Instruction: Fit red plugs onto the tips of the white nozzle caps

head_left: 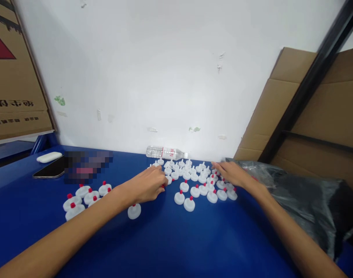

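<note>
My left hand (151, 183) is closed at the left edge of a cluster of white round nozzle caps (194, 177). A bit of red (163, 187) shows at its fingertips, apparently a small red tip cap; the fingers hide the rest. Over the cluster's right side, my right hand (230, 172) has its fingers stretched out, touching or just above the caps. Front caps, such as one nozzle cap (189, 204), carry red tips; many at the back have bare white spouts. One red-tipped cap (134, 211) stands alone below my left hand.
A clear plastic bottle (166, 152) lies along the wall. Several red-tipped caps (75, 211) stand at left, partly behind my forearm. Further left are a phone (50, 168) and a white case (49, 157). A dark plastic bag (306, 204) lies at right, near cardboard (276, 104).
</note>
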Demonstrator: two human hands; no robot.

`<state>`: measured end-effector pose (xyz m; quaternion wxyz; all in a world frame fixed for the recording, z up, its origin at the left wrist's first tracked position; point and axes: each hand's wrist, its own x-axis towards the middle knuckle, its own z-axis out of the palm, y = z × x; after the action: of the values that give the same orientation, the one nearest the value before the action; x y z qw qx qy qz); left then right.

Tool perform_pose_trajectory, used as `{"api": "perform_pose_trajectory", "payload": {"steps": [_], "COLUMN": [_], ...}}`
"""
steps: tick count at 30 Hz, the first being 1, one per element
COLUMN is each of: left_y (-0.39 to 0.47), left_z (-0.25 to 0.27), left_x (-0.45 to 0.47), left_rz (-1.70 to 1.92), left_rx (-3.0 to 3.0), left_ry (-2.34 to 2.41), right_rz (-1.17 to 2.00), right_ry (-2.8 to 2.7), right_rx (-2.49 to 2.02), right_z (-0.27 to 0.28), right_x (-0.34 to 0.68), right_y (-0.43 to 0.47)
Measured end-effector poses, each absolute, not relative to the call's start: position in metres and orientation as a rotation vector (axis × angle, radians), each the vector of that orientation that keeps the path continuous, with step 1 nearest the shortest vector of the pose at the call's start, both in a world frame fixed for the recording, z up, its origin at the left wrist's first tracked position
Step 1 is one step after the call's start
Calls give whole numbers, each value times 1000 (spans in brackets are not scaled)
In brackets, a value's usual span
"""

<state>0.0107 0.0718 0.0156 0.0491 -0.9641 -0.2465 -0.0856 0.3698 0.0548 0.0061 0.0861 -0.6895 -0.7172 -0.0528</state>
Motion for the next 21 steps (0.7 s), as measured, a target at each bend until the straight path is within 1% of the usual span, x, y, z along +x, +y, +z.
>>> {"api": "perform_pose_trajectory", "payload": {"steps": [7, 11, 14, 16, 21], "left_y": [72, 71, 70, 69, 70], "left_z": [14, 14, 14, 14, 9], "left_x": [12, 13, 15, 15, 15], "left_rz": [-233, -214, -202, -215, -280], "left_rx": [-2961, -2931, -2921, -2927, -2945], "left_ry": [-778, -769, -765, -762, -738], "right_rz": [-135, 26, 110, 94, -76], "right_ry": [-2196, -2241, -2227, -2223, -2225], "right_rx": [-1935, -1793, -1786, -1773, -1677], "right_z": [16, 15, 12, 13, 22], "right_x": [362, 351, 346, 344, 337], "right_y": [51, 45, 43, 42, 39]}}
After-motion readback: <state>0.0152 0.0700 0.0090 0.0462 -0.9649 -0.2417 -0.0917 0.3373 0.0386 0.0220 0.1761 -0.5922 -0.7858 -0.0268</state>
